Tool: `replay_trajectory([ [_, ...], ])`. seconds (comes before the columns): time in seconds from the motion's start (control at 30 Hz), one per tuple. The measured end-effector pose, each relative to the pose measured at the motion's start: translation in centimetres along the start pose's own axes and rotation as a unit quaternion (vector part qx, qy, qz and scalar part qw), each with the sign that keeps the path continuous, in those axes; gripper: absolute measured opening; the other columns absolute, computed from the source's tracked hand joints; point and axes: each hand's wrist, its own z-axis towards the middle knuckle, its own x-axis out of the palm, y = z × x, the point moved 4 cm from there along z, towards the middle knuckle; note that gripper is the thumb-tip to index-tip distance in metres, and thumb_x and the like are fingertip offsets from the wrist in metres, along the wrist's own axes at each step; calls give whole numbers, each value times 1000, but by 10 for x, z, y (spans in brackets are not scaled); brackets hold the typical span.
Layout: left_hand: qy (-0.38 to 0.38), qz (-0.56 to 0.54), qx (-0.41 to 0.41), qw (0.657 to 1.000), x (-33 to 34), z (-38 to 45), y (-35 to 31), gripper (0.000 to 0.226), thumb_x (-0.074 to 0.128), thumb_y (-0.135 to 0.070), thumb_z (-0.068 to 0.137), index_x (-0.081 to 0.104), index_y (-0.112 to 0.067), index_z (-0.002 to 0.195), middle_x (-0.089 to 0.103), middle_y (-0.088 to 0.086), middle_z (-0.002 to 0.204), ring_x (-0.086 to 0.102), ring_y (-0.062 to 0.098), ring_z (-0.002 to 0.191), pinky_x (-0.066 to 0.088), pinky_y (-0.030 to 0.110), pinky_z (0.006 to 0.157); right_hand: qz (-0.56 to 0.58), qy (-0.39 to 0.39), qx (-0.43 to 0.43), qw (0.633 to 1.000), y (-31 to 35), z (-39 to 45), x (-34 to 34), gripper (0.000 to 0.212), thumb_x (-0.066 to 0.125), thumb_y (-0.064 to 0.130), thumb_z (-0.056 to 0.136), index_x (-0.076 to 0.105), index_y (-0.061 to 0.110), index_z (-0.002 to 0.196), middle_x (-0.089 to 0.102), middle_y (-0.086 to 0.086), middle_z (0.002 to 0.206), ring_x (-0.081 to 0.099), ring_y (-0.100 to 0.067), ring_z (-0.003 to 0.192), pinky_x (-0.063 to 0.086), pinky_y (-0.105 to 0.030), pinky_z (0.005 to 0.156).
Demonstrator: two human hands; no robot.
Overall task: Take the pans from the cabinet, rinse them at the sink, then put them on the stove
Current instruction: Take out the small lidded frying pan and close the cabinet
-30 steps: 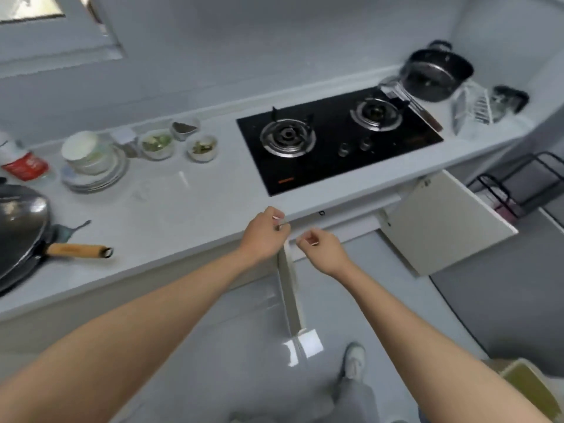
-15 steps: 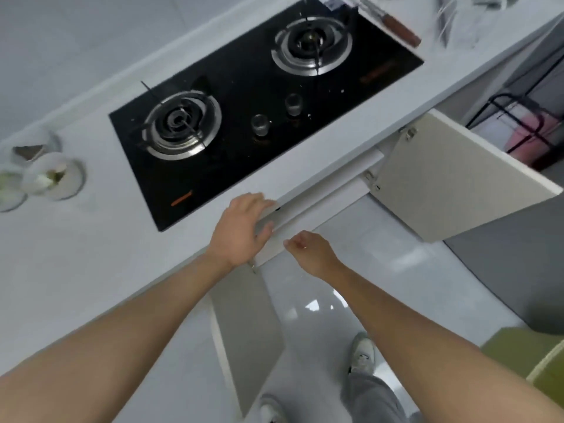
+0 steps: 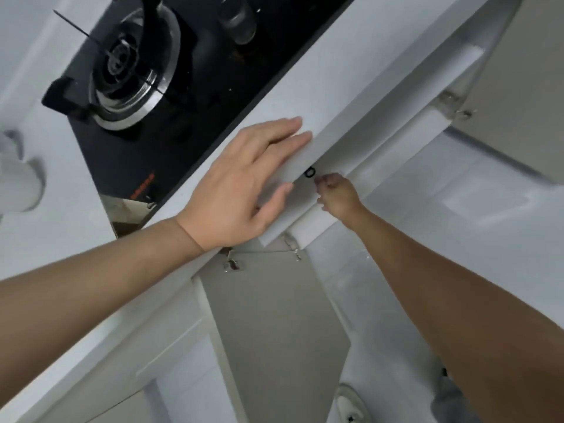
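Head view, left hand [image 3: 241, 184] flat on counter edge [image 3: 308, 148]

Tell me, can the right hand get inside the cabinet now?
Probably yes. Both cabinet doors stand open, and the right hand is already below the countertop edge, with nothing seen blocking it. The inside itself is hidden.

A white countertop [image 3: 323, 74] ran diagonally across the view, its front edge overhanging white base units. Below it, two pale grey doors stood open on metal hinges: one door [image 3: 274, 325] hung at lower centre, the other [image 3: 525, 87] at upper right. The floor [image 3: 442, 227] was glossy, light grey and tiled, and carried soft reflections of diffuse light; a white bowl [image 3: 18, 178] sat on the countertop at the left edge.
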Motion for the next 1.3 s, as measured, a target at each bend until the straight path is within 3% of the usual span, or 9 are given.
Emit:
replay_trajectory([
  [0.17, -20, 10, 13, 1000, 3, 0, -2, 51, 60, -10, 92, 49, 2, 140, 45, 18, 146, 43, 29, 135, 36, 41, 112, 65, 7, 14, 998, 1, 44, 22, 15, 39, 7, 103, 48, 7, 91, 47, -12, 76, 51, -8, 42, 39, -20, 48],
  [0.3, -25, 15, 17, 999, 5, 0, -2, 51, 60, -11, 92, 49, 3, 140, 45, 18, 145, 44, 29, 135, 36, 41, 112, 0, -17, -3, 1000, -6, 36, 19, 21, 45, 21, 98, 56, 6, 87, 67, -18, 83, 64, -30, 72, 52, -37, 61],
  [0.4, -25, 20, 17, 999, 3, 0, -2, 52, 60, -14, 92, 49, 2, 140, 45, 18, 145, 43, 30, 135, 36, 43, 111, -32, 1, 12, 999, -29, -2, 4, 24, 47, 22, 96, 54, 11, 76, 66, -15, 72, 62, -32, 66, 49, -39, 58],
  [0.5, -18, 25, 12, 999, 3, -1, -3, 54, 61, -15, 91, 49, 1, 141, 45, 18, 146, 43, 31, 135, 37, 44, 111, -2, 26, 63, 998, -62, -34, -17, 18, 47, 16, 98, 59, 5, 89, 62, -10, 67, 65, -30, 69, 53, -38, 63],
  [0.7, -13, 22, 14, 1000, 4, 0, -1, 55, 61, -16, 91, 48, 0, 142, 44, 17, 147, 42, 31, 137, 36, 44, 111, 13, 155, 156, 975, -62, -23, -27, 38, 51, 43, 98, 55, 12, 120, 64, -12, 109, 67, -29, 101, 51, -42, 95],
  [0.8, -23, 16, 22, 999, 5, -1, 2, 52, 60, -13, 92, 49, 1, 141, 45, 18, 146, 43, 30, 137, 36, 43, 111, -3, 144, 90, 985, -35, 9, -11, 48, 62, 51, 91, 57, 11, 115, 63, -11, 98, 69, -24, 81, 56, -36, 76],
  [0.93, -33, 1, 34, 999, 7, 0, 4, 46, 56, -6, 94, 51, 2, 139, 46, 19, 145, 43, 30, 137, 35, 41, 112, -20, 161, 88, 983, -36, 28, 28, 36, 68, 32, 93, 52, 8, 115, 65, -12, 84, 57, -18, 51, 47, -25, 44],
  [1.07, -30, 0, 34, 999, 7, -1, 4, 44, 55, -5, 95, 51, 2, 139, 46, 19, 145, 43, 30, 137, 36, 42, 112, 25, 123, 105, 987, -43, 9, 42, 22, 68, 23, 91, 53, 8, 98, 48, -5, 64, 44, -16, 44, 39, -24, 41],
  [1.3, -25, 14, 36, 999, 3, 0, 0, 46, 54, -8, 97, 50, 0, 141, 45, 18, 147, 43, 31, 138, 39, 46, 109, 30, 113, 124, 985, -38, -74, -11, 23, 70, 20, 91, 51, 11, 85, 46, -3, 58, 42, -13, 40, 38, -25, 41],
])
